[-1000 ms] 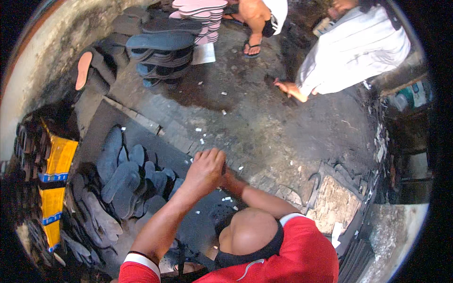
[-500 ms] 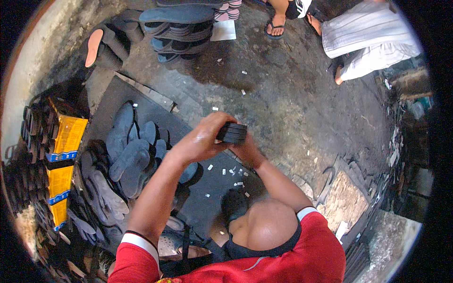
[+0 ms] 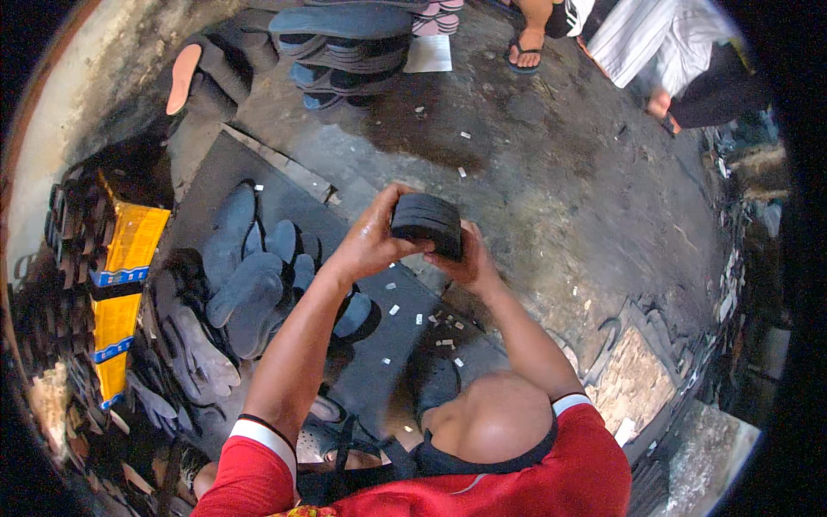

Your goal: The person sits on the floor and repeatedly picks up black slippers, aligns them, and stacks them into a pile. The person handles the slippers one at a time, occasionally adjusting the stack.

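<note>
Between my two hands I hold a short stack of black soles, tilted so that its layered edges and curved end show. My left hand is wrapped round its left side, thumb along the lower edge. My right hand grips the lower right corner, its fingers partly hidden behind the stack. Below and to the left, loose grey-blue soles lie overlapping on a dark mat.
Stacked blue-black soles stand at the far left, beside pink ones and a white sheet. Yellow boxes line the left. A worn board lies right. Another person's sandalled foot and someone's striped trousers are far right.
The stack has tipped so more of its curved end shows. My right hand has come out from behind to its right side. The person in striped trousers has stepped.
</note>
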`<state>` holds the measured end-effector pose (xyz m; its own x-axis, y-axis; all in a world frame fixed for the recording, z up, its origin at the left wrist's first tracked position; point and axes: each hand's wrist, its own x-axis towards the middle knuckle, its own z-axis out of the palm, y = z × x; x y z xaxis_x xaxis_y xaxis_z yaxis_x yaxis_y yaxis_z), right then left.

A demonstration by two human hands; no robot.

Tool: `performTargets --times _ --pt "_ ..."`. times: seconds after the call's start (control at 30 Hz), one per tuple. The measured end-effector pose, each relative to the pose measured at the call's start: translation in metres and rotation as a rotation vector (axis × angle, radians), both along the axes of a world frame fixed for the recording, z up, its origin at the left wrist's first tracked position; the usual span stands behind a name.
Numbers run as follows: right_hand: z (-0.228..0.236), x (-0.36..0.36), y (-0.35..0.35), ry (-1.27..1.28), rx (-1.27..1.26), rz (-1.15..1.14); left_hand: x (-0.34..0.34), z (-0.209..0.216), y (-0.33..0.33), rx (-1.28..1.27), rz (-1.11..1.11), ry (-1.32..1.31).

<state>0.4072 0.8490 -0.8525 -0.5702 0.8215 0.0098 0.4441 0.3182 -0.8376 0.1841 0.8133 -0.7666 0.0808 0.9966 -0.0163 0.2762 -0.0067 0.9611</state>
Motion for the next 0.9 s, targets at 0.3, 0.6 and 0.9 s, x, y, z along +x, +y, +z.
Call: performTargets --times 0.3,0.6,0.9 --pt "-0.042 -0.010 0.001 0.211 -0.192 0.115 0.017 -0.023 -0.011 0.034 0.033 0.079" --pt "0.035 -0.025 -0.036 0.530 -0.846 -0.063 0.005 -0.017 -0.068 -0.321 0.299 -0.926" --pt "0.072 -0.038 -0.049 0.642 -0.993 -0.096 -0.010 -0.012 -0.114 -0.335 0.718 -0.902"
